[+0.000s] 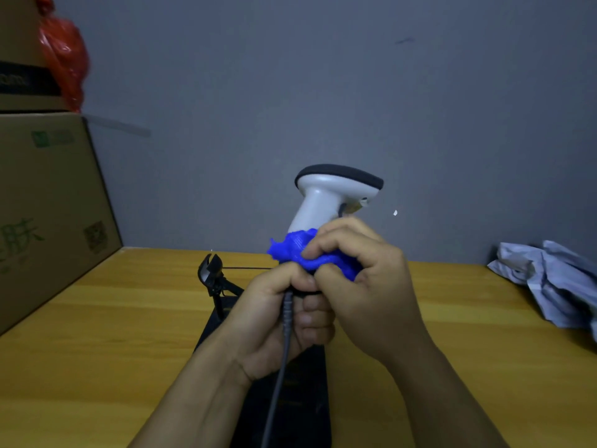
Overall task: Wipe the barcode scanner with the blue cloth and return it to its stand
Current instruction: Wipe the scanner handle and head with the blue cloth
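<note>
1. Both hands are working at the middle of the view: the left hand (284, 321) is clenching the base of the barcode scanner (332, 195) where its grey cable (281, 357) leaves the handle, and is holding it upright above the table (97, 334).
2. Gripping the bunched blue cloth (300, 250), the right hand (361, 286) is pressing it around the lower handle, just above the left hand's fingers.
3. Rising clear of both hands, the scanner's white neck and dark-topped head are facing right, uncovered by the cloth.
4. Wiping appears to be the step in hand, with the cloth on the handle only; the head and its window are likely waiting for their turn.
5. Behind and left of the hands, the stand (211, 273) is standing empty, its forked black cradle open upward and its dark base lying under the forearms.
6. For the next move, the cloth probably needs sliding up the neck onto the head while the left hand is steadying the base.
7. Returning the scanner will call for freeing the cloth hand, minding the cable, and lowering the scanner into the cradle.
</note>
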